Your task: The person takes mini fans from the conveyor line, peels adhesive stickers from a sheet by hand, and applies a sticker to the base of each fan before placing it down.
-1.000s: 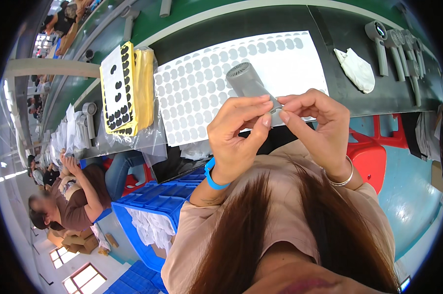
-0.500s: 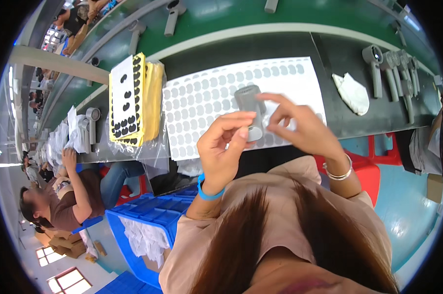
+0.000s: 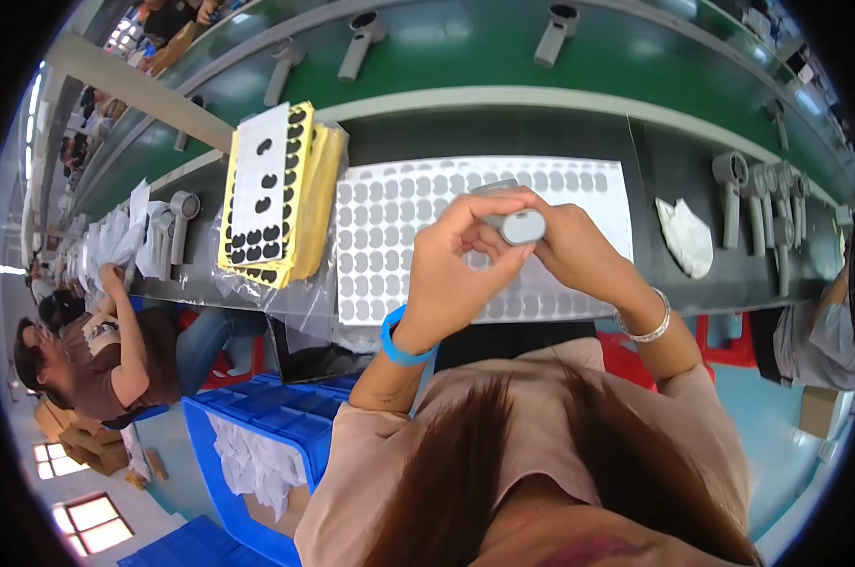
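Between my hands is a grey handheld fan [image 3: 523, 227], its rounded handle end tilted up toward me. My left hand [image 3: 458, 269] curls around it from the left, thumb and fingertips at the handle end. From the other side my right hand [image 3: 577, 248] closes on the fan, its fingers partly hidden behind the handle. Most of the fan's head is covered by my fingers. Beneath lies a white sheet [image 3: 380, 248] with rows of grey, notched round stickers.
Yellow sheets with black stickers [image 3: 295, 227] lie left, on clear plastic. At right are a crumpled white cloth [image 3: 684, 238] and several grey fans [image 3: 732, 189]. More fans [image 3: 361, 45] rest on the green conveyor [image 3: 446, 66]. A blue crate [image 3: 286, 425] stands lower left; a co-worker [image 3: 125, 364] sits left.
The fan's handle end has tipped up toward me. My right hand has moved in from beside the fan and closed on it. The head view has shifted, showing more of the conveyor.
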